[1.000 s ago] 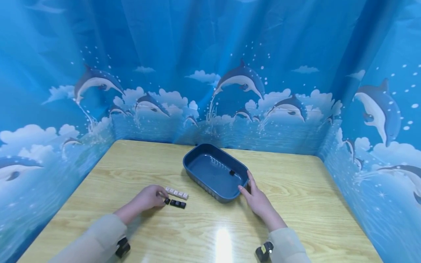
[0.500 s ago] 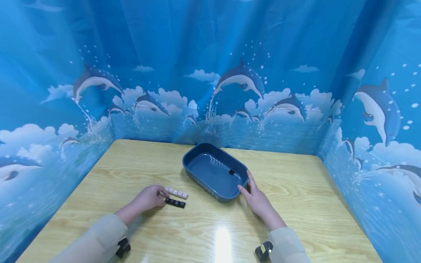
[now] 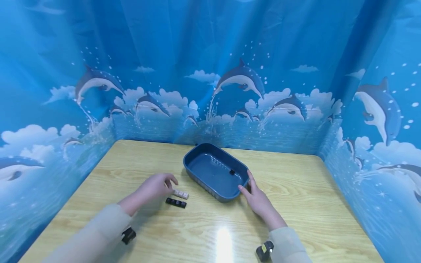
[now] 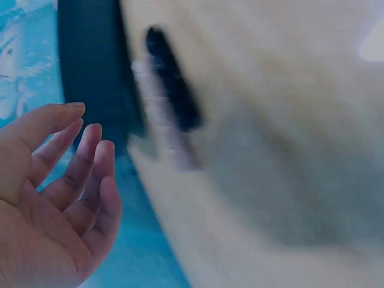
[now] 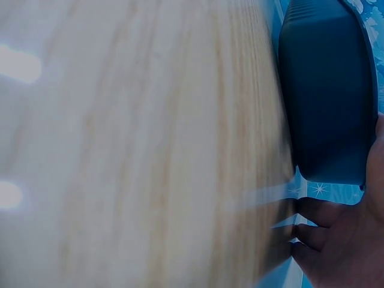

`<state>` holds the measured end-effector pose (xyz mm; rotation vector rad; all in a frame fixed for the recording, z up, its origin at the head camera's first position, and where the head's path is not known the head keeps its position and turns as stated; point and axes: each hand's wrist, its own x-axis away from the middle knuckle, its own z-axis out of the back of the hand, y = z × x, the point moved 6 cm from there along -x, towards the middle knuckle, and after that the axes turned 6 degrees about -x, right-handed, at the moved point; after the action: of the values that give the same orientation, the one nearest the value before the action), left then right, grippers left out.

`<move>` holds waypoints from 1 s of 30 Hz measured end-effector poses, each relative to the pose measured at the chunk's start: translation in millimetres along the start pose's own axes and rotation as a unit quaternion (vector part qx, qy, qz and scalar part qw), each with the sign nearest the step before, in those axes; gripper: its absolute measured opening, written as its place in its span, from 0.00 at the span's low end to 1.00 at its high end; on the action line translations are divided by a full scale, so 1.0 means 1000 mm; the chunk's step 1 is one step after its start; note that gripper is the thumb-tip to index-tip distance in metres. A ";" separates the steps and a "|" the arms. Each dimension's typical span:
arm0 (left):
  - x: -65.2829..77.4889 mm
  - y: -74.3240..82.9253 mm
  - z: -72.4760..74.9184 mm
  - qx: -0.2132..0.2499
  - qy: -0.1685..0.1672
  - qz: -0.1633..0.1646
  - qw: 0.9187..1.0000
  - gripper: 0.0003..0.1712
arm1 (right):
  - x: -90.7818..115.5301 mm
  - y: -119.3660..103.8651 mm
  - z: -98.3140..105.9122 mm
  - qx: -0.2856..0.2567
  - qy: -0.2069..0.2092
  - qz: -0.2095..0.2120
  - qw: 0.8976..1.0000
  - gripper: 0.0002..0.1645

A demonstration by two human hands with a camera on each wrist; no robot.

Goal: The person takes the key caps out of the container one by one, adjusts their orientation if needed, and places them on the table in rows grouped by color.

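Note:
In the head view my left hand (image 3: pixel 158 188) hovers over the left end of a row of small white keycap-like blocks (image 3: pixel 181 194) with dark marks, covering part of it. Its fingers are loosely bent with nothing between them, as the left wrist view of the hand (image 4: pixel 66 186) shows. Just nearer lies a straight row of several black keycap-like blocks (image 3: pixel 175 202). My right hand (image 3: pixel 258 199) rests against the near right corner of a dark blue plastic tub (image 3: pixel 210 184), thumb and index finger at its rim. One black block (image 3: pixel 232 172) lies inside the tub.
All of this stands on a light wood-grain table (image 3: pixel 289 190). A blue dolphin-print curtain (image 3: pixel 210 91) encloses its back and sides. Black wrist cameras (image 3: pixel 128 235) hang under both sleeves. A bright reflection shows on the table's near middle.
My left hand first brought the leftmost black block up against the others, closing the gap. Then it let go and rose away toward the white row. My right hand and the tub stayed put.

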<state>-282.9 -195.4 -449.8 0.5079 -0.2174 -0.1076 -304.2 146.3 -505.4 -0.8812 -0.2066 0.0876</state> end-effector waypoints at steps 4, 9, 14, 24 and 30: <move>-0.016 0.029 0.007 -0.014 -0.015 -0.030 0.999 0.13 | 0.000 0.001 0.002 0.003 0.001 -0.002 1.000 0.46; -0.038 0.062 0.008 -0.030 -0.036 -0.064 0.997 0.15 | 0.000 0.001 0.002 0.004 -0.001 -0.003 1.000 0.46; -0.061 0.090 0.009 -0.054 -0.035 -0.089 0.994 0.12 | -0.001 0.001 0.001 0.007 0.001 0.001 1.000 0.47; -0.101 0.129 0.011 0.020 -0.027 -0.095 0.995 0.13 | -0.002 0.003 0.002 0.010 0.003 -0.004 1.000 0.47; -0.121 0.145 0.006 0.084 -0.028 -0.080 0.993 0.10 | -0.004 -0.001 0.001 0.010 -0.001 -0.004 1.000 0.47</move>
<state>-395.1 -53.6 -394.7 0.6912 -0.2422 -0.2611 -308.0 146.0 -504.5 -0.8599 -0.2105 0.0826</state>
